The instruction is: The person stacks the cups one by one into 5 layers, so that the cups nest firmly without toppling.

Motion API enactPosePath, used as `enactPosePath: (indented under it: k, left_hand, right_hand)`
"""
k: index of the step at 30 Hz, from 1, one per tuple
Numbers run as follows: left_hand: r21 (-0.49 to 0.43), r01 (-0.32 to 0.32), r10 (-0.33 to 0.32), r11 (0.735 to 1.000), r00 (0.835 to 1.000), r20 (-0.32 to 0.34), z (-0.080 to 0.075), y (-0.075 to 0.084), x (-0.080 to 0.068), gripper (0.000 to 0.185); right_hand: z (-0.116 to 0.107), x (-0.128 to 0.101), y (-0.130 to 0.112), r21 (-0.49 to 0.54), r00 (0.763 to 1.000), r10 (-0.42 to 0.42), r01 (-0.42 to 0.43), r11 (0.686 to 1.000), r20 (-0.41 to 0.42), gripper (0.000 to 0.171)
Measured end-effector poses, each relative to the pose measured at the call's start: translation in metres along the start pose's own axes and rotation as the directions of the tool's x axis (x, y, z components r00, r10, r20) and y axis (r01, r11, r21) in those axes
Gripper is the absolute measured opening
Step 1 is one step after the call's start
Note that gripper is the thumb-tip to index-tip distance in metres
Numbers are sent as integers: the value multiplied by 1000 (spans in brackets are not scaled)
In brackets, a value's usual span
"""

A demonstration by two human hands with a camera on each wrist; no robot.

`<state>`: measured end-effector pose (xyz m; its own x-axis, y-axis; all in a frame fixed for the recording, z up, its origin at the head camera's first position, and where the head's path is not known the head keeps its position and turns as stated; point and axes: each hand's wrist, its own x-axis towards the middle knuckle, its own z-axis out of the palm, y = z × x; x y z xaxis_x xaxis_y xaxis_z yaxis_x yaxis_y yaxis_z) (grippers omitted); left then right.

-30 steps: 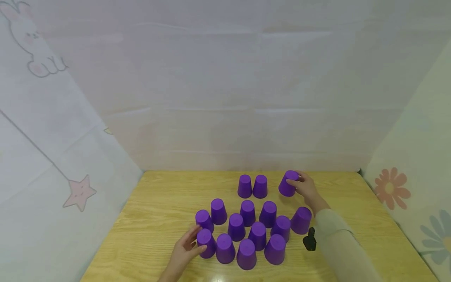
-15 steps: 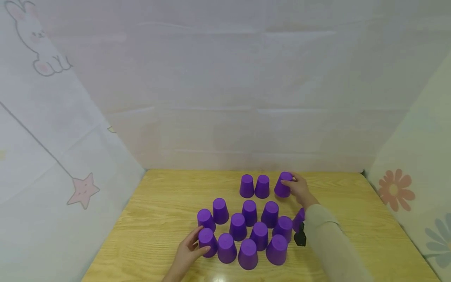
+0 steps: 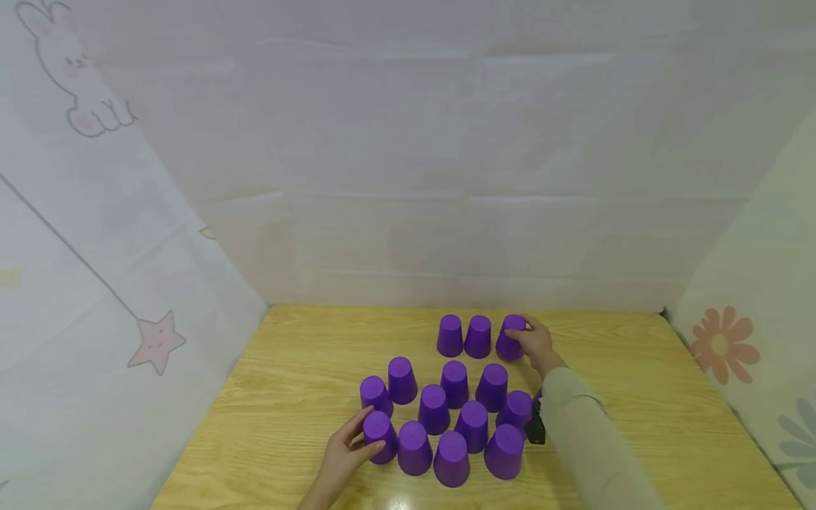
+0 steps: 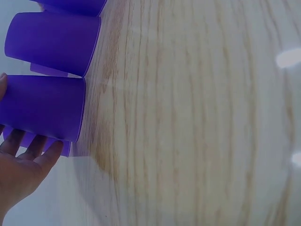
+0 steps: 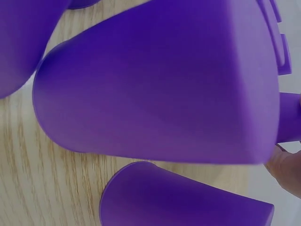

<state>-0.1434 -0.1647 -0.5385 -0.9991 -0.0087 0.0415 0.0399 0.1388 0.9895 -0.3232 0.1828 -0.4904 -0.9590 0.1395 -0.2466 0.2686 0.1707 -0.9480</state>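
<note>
Purple plastic cups stand upside down on the wooden table. At the front left of the group, my left hand (image 3: pixel 344 452) holds a purple cup (image 3: pixel 379 439), thumb on one side and fingers on the other. The left wrist view shows this held cup (image 4: pixel 42 106) standing on the table, its fingers (image 4: pixel 33 150) along the side. At the back, my right hand (image 3: pixel 534 343) grips another purple cup (image 3: pixel 508 348) from its right side. Two cups, a left one (image 3: pixel 450 336) and a nearer one (image 3: pixel 478 338), stand to its left with a small gap before it.
Several more upside-down purple cups (image 3: pixel 454 386) stand close together between the hands. One cup (image 3: pixel 539 397) is mostly hidden behind the right sleeve. A small black object (image 3: pixel 535 428) shows at that sleeve. Pale printed sheets (image 3: pixel 408 248) enclose the wooden table (image 3: pixel 274 382).
My right hand has moved its cup leftward and slightly down, closer to the two back cups. The right sleeve now covers most of the rightmost cup. The left hand stays at its cup.
</note>
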Motion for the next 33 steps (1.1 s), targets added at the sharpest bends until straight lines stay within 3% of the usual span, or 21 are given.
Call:
enactPosePath:
  k: [5, 20, 27, 33]
  left_hand:
    - [-5, -30, 30, 1000, 999, -26, 2, 0, 1, 57]
    - [-24, 51, -51, 998, 999, -10, -2, -1, -1, 56]
    - [6, -5, 5, 1000, 999, -36, -4, 1, 0, 58]
    - [24, -5, 6, 1000, 998, -58, -8, 3, -3, 58]
  right_hand:
    - [3, -3, -1, -11, 1000, 14, -14, 1000, 12, 61]
    - [6, 2, 4, 0, 1000, 28, -28, 1000, 14, 64]
    - [3, 5, 6, -12, 999, 39, -39, 999, 33, 68]
    - [3, 5, 6, -10, 997, 37, -36, 999, 62, 70]
